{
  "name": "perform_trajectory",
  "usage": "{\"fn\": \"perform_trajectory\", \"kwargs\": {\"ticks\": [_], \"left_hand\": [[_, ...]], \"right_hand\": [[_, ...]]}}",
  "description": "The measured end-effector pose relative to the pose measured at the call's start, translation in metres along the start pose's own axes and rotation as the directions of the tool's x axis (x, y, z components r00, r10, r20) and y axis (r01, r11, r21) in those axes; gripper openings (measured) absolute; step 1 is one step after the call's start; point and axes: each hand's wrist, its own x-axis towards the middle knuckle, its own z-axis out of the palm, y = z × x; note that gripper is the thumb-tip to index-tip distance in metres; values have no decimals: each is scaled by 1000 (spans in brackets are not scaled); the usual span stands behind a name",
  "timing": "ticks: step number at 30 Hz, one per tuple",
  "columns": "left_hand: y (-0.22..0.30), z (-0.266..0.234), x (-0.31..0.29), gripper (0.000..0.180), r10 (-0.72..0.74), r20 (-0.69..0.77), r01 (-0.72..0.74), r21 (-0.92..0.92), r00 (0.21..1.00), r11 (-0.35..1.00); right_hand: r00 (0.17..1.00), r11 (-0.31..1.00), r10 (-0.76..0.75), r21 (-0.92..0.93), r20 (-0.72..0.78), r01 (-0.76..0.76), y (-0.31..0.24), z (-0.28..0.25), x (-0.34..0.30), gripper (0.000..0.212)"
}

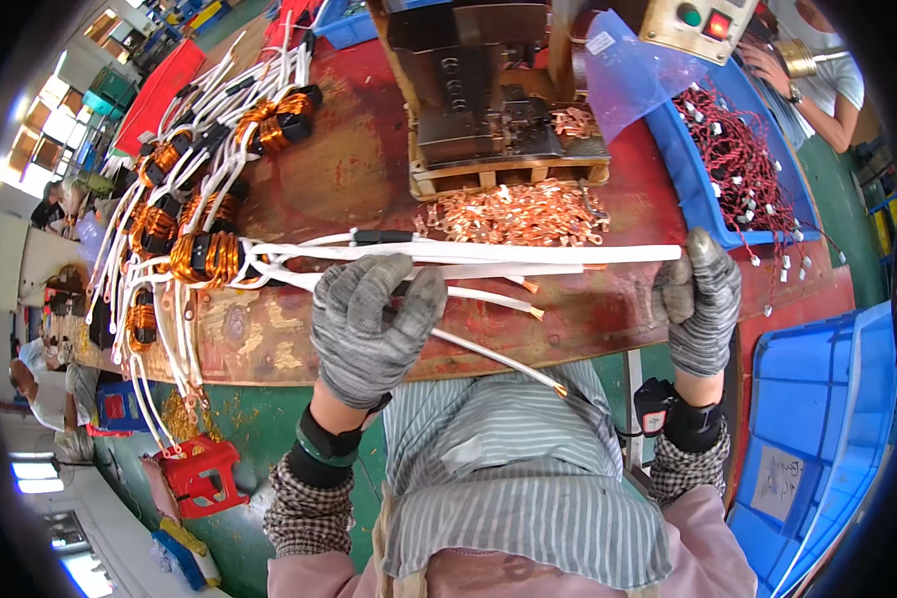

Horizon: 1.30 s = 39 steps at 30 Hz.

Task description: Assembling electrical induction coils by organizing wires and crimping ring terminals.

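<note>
My left hand, in a grey knit glove, is closed around white sleeved wires that run across the front of the bench. They come from a copper-wound coil lying to its left. My right hand, gloved too, pinches the far right end of the longest white sleeve between thumb and fingers. Below it, several shorter leads with bare copper tips stick out to the right of my left hand. One lead slants down past the bench edge toward my apron.
A press machine stands at the back, copper terminals heaped before it. More coils with white leads crowd the left. A blue bin holds red-black wires at right. A blue crate and red stool flank the bench. A co-worker's hand shows upper right.
</note>
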Motion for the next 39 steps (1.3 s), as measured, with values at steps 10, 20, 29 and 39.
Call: {"fn": "perform_trajectory", "kwargs": {"ticks": [10,20,29,39], "left_hand": [[11,7,10,32,128,409,-89,-113,903,990],[63,27,27,31,241,440,-84,-346,865,934],[76,7,12,29,230,195,-120,-454,954,883],[73,-10,4,27,270,154,-143,-551,951,822]], "right_hand": [[995,995,64,68,79,-70,19,-3,17,31],[973,969,219,100,75,-226,51,-22,6,25],[916,977,186,-168,355,-133,27,-49,-28,34],[765,855,219,-497,606,149,7,-38,6,27]]}}
